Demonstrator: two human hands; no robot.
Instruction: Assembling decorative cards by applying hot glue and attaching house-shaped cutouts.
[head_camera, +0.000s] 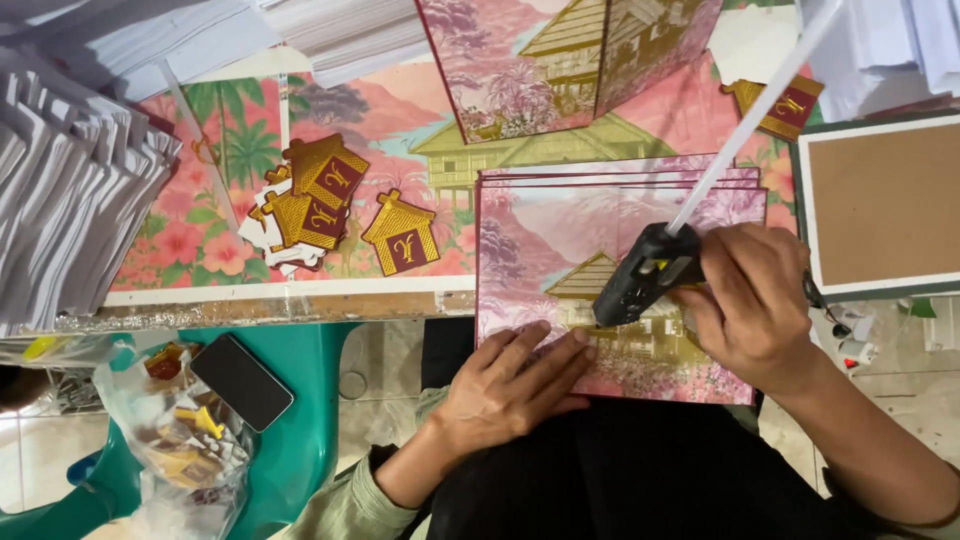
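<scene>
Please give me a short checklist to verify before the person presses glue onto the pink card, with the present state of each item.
1. The right hand grips the black glue gun firmly: ok.
2. The nozzle points down at the gold house picture on the top pink card: ok.
3. The left hand lies flat on the card and holds it steady: ok.
4. The left fingertips are well away from the nozzle: not ok, they are very close.
5. A glue stick is loaded in the back of the gun: ok.
6. The glue is hot and flowing: cannot tell.
</scene>
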